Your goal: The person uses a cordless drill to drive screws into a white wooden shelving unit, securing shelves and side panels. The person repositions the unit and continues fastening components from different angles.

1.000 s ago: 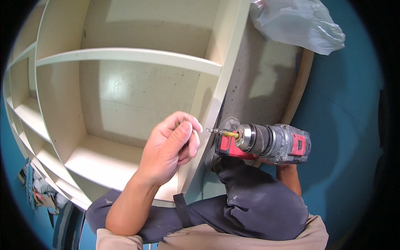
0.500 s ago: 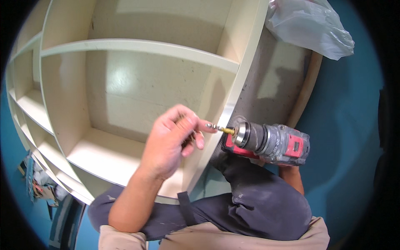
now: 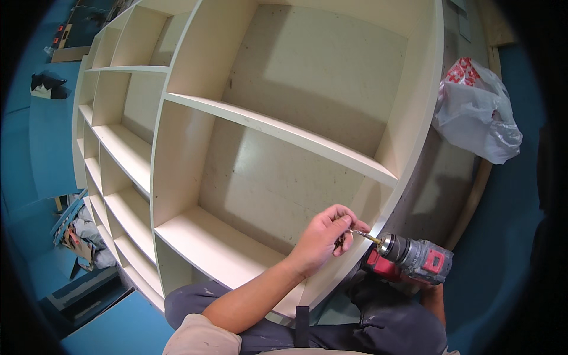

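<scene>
My left hand (image 3: 324,236) is closed, its fingertips pinching a small screw (image 3: 354,231) against the tip of the gold drill bit (image 3: 368,236). A red and grey power drill (image 3: 411,260) points left at the front edge of the cream shelf unit's side panel (image 3: 408,148). My right hand (image 3: 435,294) holds the drill from below and is mostly hidden by it. The shelf unit (image 3: 266,130) lies on its back with its open compartments facing up. My dark trousers (image 3: 384,325) fill the bottom of the view.
A white plastic bag (image 3: 476,112) lies right of the shelf unit, on a grey board (image 3: 438,189). Blue floor (image 3: 515,236) surrounds everything. Loose clutter (image 3: 77,231) sits at the lower left, and a dark object (image 3: 47,83) at the upper left.
The view has tilted up, so much more of the shelf unit shows and the hands sit lower right. My left hand still pinches at the drill bit's tip by the panel edge.
</scene>
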Demonstrator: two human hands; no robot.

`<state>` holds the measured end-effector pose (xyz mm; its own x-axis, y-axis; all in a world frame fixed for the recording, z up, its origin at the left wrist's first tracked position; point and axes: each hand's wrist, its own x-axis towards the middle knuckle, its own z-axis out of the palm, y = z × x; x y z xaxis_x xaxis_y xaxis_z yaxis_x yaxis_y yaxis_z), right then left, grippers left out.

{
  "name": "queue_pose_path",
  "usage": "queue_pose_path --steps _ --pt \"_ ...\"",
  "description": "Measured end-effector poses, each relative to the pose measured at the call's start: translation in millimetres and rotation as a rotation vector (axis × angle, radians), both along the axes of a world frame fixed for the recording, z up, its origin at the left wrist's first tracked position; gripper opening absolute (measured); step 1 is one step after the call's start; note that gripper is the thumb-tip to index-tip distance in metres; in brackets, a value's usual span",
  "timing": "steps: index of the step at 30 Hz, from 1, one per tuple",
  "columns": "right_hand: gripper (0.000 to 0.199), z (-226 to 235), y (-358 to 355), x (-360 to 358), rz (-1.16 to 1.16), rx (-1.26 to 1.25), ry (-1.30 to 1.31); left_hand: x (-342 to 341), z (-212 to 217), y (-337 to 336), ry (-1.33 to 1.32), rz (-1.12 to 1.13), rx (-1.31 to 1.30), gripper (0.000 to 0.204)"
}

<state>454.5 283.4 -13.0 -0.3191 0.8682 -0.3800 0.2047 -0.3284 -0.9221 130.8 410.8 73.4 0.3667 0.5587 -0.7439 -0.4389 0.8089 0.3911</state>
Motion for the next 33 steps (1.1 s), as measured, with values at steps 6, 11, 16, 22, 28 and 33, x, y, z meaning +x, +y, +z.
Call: queue_pose_path --steps 6,11,16,22,28,33 --pt "0.063 3 8 -6 0.035 0.007 0.04 9 -2 -3 0.104 0.162 -0.079 0.01" --pt "0.062 1 5 4 0.077 0.039 0.076 24 1 -2 0.067 0.255 -0.148 0.009" --pt "0.052 32 16 -18 -0.159 -0.224 0.232 18 -2 -5 0.054 0.316 -0.093 0.009" --pt "0.06 34 46 -29 0.002 -0.089 0.31 25 8 -4 0.14 0.313 -0.051 0.01" --pt "0.059 44 50 -30 -0.066 -0.207 0.428 37 10 -7 0.174 0.405 -0.136 0.007" --pt "0.032 49 46 -27 -0.05 -0.403 0.093 26 -7 -8 0.061 0.289 -0.093 0.005"
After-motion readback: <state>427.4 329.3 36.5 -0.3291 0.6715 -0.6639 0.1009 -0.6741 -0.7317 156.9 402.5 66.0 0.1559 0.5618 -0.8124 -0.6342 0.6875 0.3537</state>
